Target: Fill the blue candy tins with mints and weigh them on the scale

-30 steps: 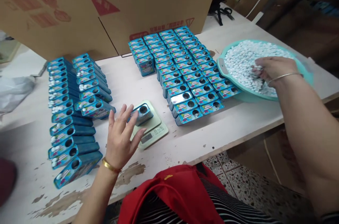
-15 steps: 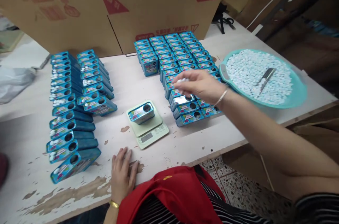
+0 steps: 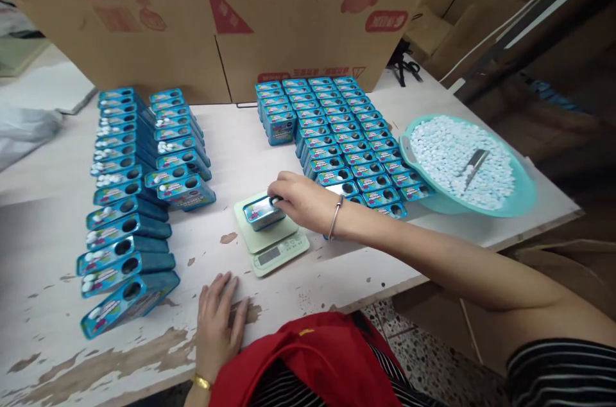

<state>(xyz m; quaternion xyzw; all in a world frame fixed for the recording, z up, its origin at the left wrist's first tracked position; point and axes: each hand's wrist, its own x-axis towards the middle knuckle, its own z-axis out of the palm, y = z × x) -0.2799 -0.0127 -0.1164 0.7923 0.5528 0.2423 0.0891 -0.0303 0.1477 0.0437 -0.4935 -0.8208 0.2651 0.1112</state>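
Note:
My right hand [image 3: 304,203] is over a blue candy tin [image 3: 264,213], its fingers pinched together at the round opening in the top. A bit of white candy shows at the fingertips; the rest is hidden by the fingers. The tin stands on a pale green digital scale [image 3: 253,241] whose display [image 3: 269,256] I cannot read. Flat on the table's near edge, fingers apart, lies my left hand [image 3: 217,317], holding nothing. Small white and pale blue candies fill a turquoise basin [image 3: 522,192] on the right, with a scoop or blade-like tool [image 3: 474,167] resting on them.
Rows of blue tins [image 3: 337,137] stand close together right of the scale. More tins [image 3: 128,227], many with white candies on top, line the left side. A large cardboard box [image 3: 168,28] closes off the back. Black scissors [image 3: 409,70] lie at the back right.
My right hand has moved left and down from above the rows of tins to the tin on the scale. My left hand has stayed flat on the table.

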